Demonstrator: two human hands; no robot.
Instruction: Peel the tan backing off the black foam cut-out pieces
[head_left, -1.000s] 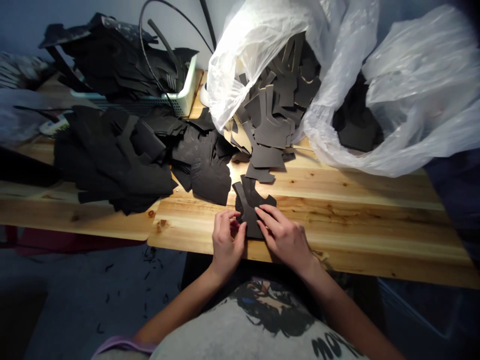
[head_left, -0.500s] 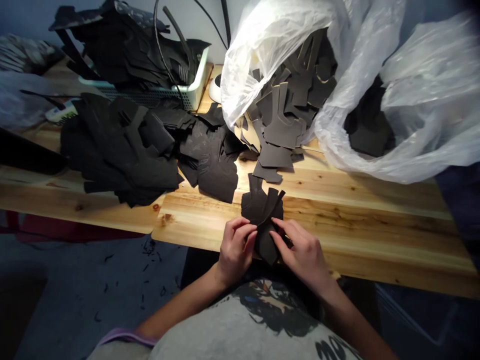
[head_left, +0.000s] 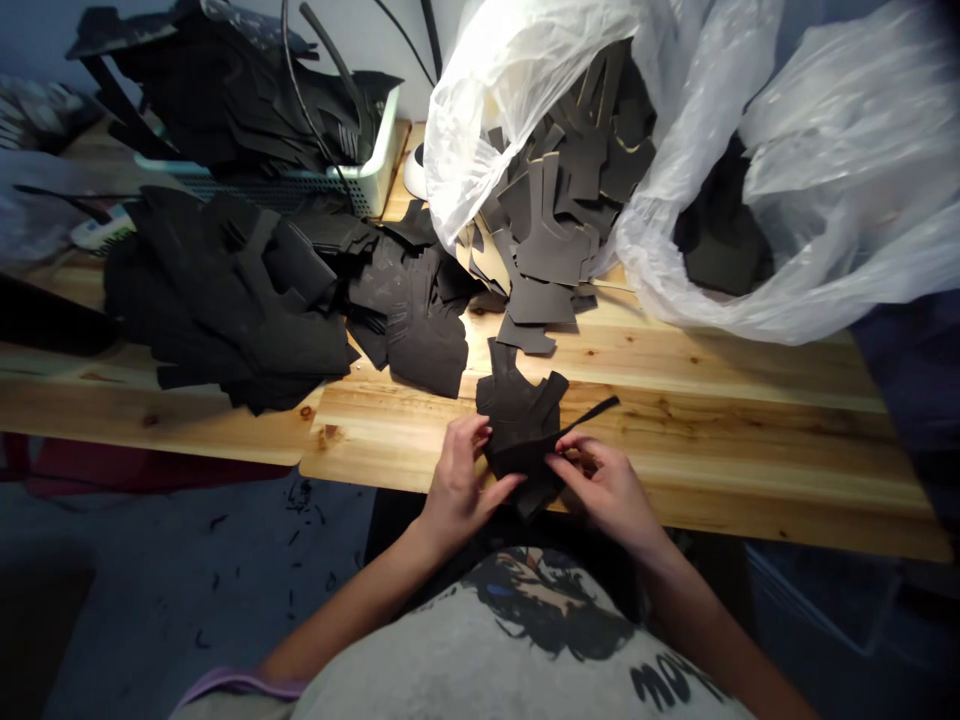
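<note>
A black cut piece (head_left: 510,400) of sheet material, with two upright tabs, lies at the table's front edge before me. Over it is a second black piece (head_left: 529,455), folded or curled, with a narrow strip reaching out to the upper right. My right hand (head_left: 611,490) pinches this second piece by its right side, near the base of the strip. My left hand (head_left: 459,480) has thumb and fingers apart; the fingertips touch the left edge of the lower piece and the thumb rests on the black material near its front.
Loose stacks of black pieces (head_left: 232,300) lie to the left, with another pile (head_left: 420,320) beside them. Behind stands a pale green basket (head_left: 382,185) heaped with black pieces. White plastic bags (head_left: 675,290) holding more pieces stand back right. The wooden table (head_left: 712,400) ends close to my body.
The narrow strip has swung outward to the right, and the upper piece is folded differently. My left hand's thumb and fingers have spread from a pinch. The whole view has shifted slightly.
</note>
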